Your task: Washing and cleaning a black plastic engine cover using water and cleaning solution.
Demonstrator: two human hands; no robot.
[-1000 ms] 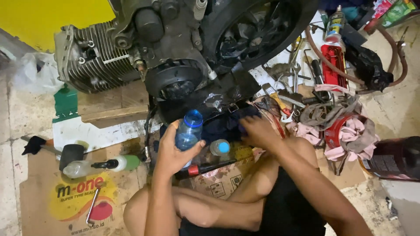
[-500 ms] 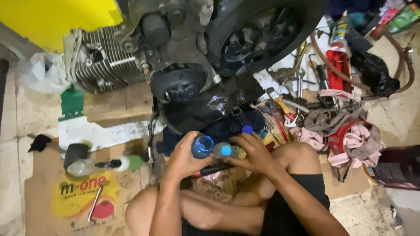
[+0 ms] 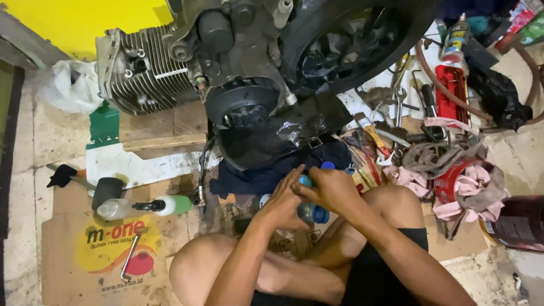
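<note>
Yellow wall (image 3: 73,25) top left, white plastic bag (image 3: 71,88) under it on the floor. Green-and-white board (image 3: 105,127) next, black mallet (image 3: 105,190) and a clear squeeze bottle with green base (image 3: 141,207) lying on the cardboard (image 3: 68,266). Small metal wrench (image 3: 130,258) on the cardboard print. Finned engine block (image 3: 147,71) sits on a wood plank (image 3: 164,141), round black cover (image 3: 243,105) to its right, black tyre (image 3: 351,45) above centre. Dark cloth (image 3: 255,175) on the floor just ahead of the hands.

Left hand (image 3: 280,204) wraps the blue bottle (image 3: 314,212) from the left side, grip closed on it. Right hand (image 3: 328,190) sits on the bottle's top end, fingers closed over it, touching the left hand. Bottle is held low, in front of the bare knees, tilted, mostly hidden by both hands. Small blue cap (image 3: 327,165) just beyond the right hand, touching or not, can't tell.

Right of the hands: loose tools (image 3: 391,122), paintbrush (image 3: 371,130), red tool case (image 3: 453,93), spray can (image 3: 456,39), red hose (image 3: 447,96) curving round. Pink rags (image 3: 470,190) over a red tin (image 3: 453,178). Dark container (image 3: 518,224) at the far right edge.
</note>
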